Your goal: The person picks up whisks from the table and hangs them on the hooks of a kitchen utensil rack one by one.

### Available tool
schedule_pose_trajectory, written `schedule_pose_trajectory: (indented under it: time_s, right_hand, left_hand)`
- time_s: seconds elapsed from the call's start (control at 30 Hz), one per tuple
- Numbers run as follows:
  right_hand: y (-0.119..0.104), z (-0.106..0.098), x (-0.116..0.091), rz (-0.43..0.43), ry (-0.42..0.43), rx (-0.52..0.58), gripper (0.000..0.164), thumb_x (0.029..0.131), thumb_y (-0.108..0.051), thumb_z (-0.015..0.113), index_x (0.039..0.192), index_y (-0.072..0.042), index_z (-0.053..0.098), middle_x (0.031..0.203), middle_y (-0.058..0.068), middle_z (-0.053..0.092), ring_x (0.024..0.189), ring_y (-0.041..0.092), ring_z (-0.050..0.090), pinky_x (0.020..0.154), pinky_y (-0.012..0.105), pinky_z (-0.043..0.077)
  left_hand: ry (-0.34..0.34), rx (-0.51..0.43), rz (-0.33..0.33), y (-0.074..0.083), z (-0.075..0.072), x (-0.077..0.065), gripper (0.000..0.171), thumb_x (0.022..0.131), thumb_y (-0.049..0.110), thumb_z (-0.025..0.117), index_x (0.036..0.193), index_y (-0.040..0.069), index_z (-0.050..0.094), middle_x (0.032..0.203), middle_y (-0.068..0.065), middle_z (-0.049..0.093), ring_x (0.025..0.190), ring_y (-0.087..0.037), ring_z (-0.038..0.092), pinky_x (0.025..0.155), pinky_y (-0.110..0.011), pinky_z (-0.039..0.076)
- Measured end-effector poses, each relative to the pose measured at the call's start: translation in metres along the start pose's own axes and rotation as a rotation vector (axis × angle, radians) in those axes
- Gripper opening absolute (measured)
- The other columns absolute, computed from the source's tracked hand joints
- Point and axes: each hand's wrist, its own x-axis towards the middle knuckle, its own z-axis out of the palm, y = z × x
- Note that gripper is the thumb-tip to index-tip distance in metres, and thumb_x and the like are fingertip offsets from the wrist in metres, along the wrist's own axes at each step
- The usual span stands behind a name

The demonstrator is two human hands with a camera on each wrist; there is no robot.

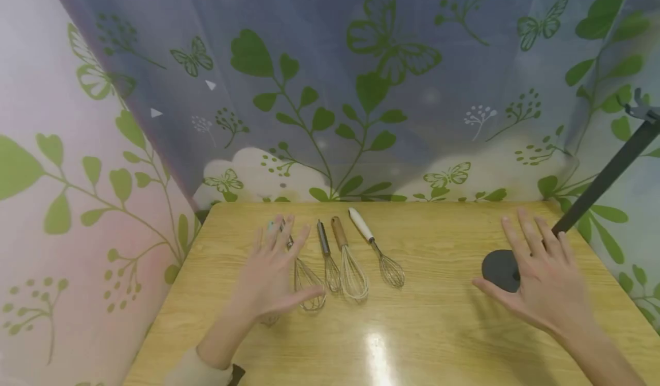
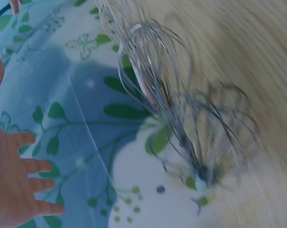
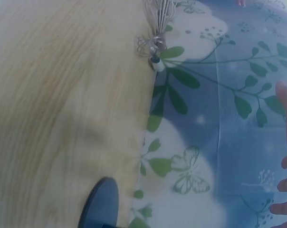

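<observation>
Whisks [image 1: 325, 247] lie in a row on the tabletop [image 1: 433, 329], from left of centre to the middle of the head frame; the rightmost has a white handle [image 1: 361, 224], its neighbour a brown one. The left hand [image 1: 268, 277], at lower left, is spread and holds nothing; it partly hides the leftmost whisks. The right hand [image 1: 549, 283], at lower right, is equally spread and free, covering part of a black stand [image 1: 603, 182].
</observation>
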Motion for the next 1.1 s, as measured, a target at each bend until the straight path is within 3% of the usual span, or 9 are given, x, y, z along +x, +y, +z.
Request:
schedule_pose_trajectory:
  time_s: [0.17,0.33,0.4,0.47,0.53,0.67,0.77,1.0,1.1]
  right_hand:
    - [0.012,0.000,-0.007,0.013,0.019,0.006,0.123,0.079,-0.096,0.052,0.168,-0.014,0.027,0.170,0.025,0.033,0.148,0.055,0.038,0.128,0.071,0.027]
    - [0.023,-0.004,-0.016,0.041,-0.004,0.011,0.121,0.085,-0.089,0.055,0.169,-0.009,0.023,0.173,0.026,0.024,0.156,0.052,0.029,0.137,0.058,0.017]
    - [0.027,-0.004,-0.020,0.059,0.006,0.011,0.119,0.085,-0.088,0.056,0.169,-0.009,0.024,0.173,0.026,0.025,0.157,0.051,0.030,0.136,0.058,0.019]
    - [0.029,-0.005,-0.022,0.080,0.035,0.009,0.120,0.084,-0.091,0.054,0.168,-0.009,0.026,0.170,0.027,0.030,0.149,0.055,0.039,0.128,0.065,0.032]
    - [0.033,-0.004,-0.024,0.087,0.095,-0.006,0.123,0.083,-0.097,0.044,0.165,-0.006,0.033,0.164,0.030,0.040,0.135,0.060,0.050,0.111,0.072,0.045]
    - [0.044,0.000,-0.027,0.101,0.189,-0.034,0.132,0.080,-0.104,0.026,0.157,0.001,0.044,0.149,0.036,0.054,0.112,0.065,0.058,0.080,0.075,0.052]
    - [0.053,0.004,-0.028,0.103,0.217,-0.068,0.134,0.080,-0.104,0.021,0.152,0.005,0.050,0.141,0.037,0.058,0.108,0.063,0.061,0.076,0.073,0.053]
    - [0.068,0.009,-0.036,0.141,0.232,-0.079,0.130,0.082,-0.102,0.022,0.145,0.008,0.055,0.133,0.038,0.062,0.108,0.064,0.059,0.089,0.074,0.051]
    - [0.076,0.014,-0.035,0.078,0.323,-0.116,0.129,0.085,-0.100,0.021,0.135,0.011,0.062,0.119,0.040,0.068,0.097,0.063,0.063,0.077,0.072,0.054]
  left_hand:
    - [0.004,-0.007,0.067,0.017,0.004,0.019,0.116,0.084,0.085,0.059,0.171,0.022,0.014,0.176,-0.020,0.017,0.164,-0.043,0.017,0.132,-0.070,0.016]
    - [0.042,0.024,0.151,0.035,0.005,0.042,0.117,0.083,0.085,0.060,0.171,0.020,0.019,0.173,-0.019,0.029,0.161,-0.043,0.029,0.128,-0.070,0.029]
    - [0.055,0.018,0.178,0.042,0.003,0.053,0.116,0.084,0.086,0.059,0.171,0.020,0.018,0.174,-0.018,0.028,0.161,-0.042,0.029,0.127,-0.069,0.032]
    - [0.055,0.002,0.196,0.049,0.000,0.064,0.117,0.084,0.086,0.059,0.171,0.022,0.015,0.176,-0.017,0.022,0.163,-0.041,0.025,0.128,-0.068,0.031]
    - [0.042,-0.006,0.211,0.057,-0.004,0.075,0.117,0.085,0.086,0.058,0.172,0.023,0.011,0.178,-0.016,0.015,0.165,-0.039,0.018,0.131,-0.066,0.027]
    - [0.037,0.009,0.261,0.074,-0.014,0.095,0.116,0.086,0.087,0.056,0.172,0.024,0.009,0.178,-0.015,0.012,0.167,-0.036,0.013,0.135,-0.061,0.019]
    - [0.067,0.036,0.300,0.087,-0.019,0.111,0.114,0.087,0.087,0.054,0.172,0.024,0.011,0.178,-0.013,0.017,0.166,-0.034,0.018,0.137,-0.057,0.019]
    - [0.153,0.084,0.388,0.116,-0.021,0.146,0.106,0.089,0.087,0.050,0.170,0.026,0.021,0.175,-0.008,0.031,0.162,-0.030,0.031,0.136,-0.049,0.026]
    - [0.217,0.105,0.428,0.126,-0.025,0.161,0.101,0.090,0.087,0.051,0.168,0.026,0.029,0.170,-0.007,0.041,0.158,-0.028,0.039,0.134,-0.048,0.031]
